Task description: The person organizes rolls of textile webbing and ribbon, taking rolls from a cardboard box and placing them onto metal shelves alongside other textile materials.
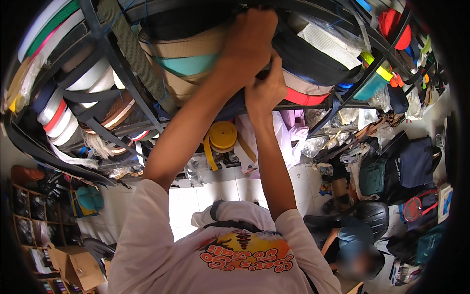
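Note:
Both my arms reach up to a shelf rack of webbing rolls. My left hand (253, 36) is over the gap between two stacks, its fingers bent away and hidden behind the back of the hand. Just below it, my right hand (267, 90) is closed, thumb raised, around something dark that I cannot make out. Left of the hands lie beige rolls (181, 88) with a teal roll (188, 64) between them. On their right sits a wide black roll (313, 59), above a red roll (308, 96).
Black metal bars (122, 63) divide the rack. Below hangs a yellow roll (223, 136) beside a pale plastic bag (249, 142). More rolls (58, 117) fill the left side. At lower right, a person (355, 240) is near a black chair (372, 215); a cardboard box (78, 267) stands lower left.

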`<state>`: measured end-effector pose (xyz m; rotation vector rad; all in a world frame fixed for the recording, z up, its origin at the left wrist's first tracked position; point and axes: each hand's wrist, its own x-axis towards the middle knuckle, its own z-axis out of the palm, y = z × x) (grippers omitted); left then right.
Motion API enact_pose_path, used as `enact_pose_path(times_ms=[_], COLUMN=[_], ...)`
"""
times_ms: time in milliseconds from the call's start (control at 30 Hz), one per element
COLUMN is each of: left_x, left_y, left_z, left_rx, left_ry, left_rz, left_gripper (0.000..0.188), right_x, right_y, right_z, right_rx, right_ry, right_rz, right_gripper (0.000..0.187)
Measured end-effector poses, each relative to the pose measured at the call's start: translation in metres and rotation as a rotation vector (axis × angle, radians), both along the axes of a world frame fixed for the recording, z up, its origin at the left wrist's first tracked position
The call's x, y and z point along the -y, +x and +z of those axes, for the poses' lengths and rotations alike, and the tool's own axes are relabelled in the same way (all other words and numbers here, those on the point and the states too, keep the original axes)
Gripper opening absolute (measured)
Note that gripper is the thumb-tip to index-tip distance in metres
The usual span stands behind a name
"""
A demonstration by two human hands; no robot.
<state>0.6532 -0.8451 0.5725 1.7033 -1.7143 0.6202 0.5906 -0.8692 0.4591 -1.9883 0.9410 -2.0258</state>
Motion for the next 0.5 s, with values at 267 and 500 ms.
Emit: enact_pose_path(times_ms=[267, 500], left_x=[0.008, 0.007], left_y=[0.009, 0.009], left_z=[-0.008, -0.004], left_rx=[0.280, 0.295], left_ry=[-0.181, -0.085], left_rz=[0.063, 0.133], left_gripper=[0.041, 0.040], right_x=[-0.006, 0.010], right_y=[0.003, 0.002], right_z=[-0.004, -0.015], right_rx=[-0.061, -0.002], right_ry=[0.018, -0.078], right_rz=[-0.040, 0.009], right_gripper=[0.053, 0.050])
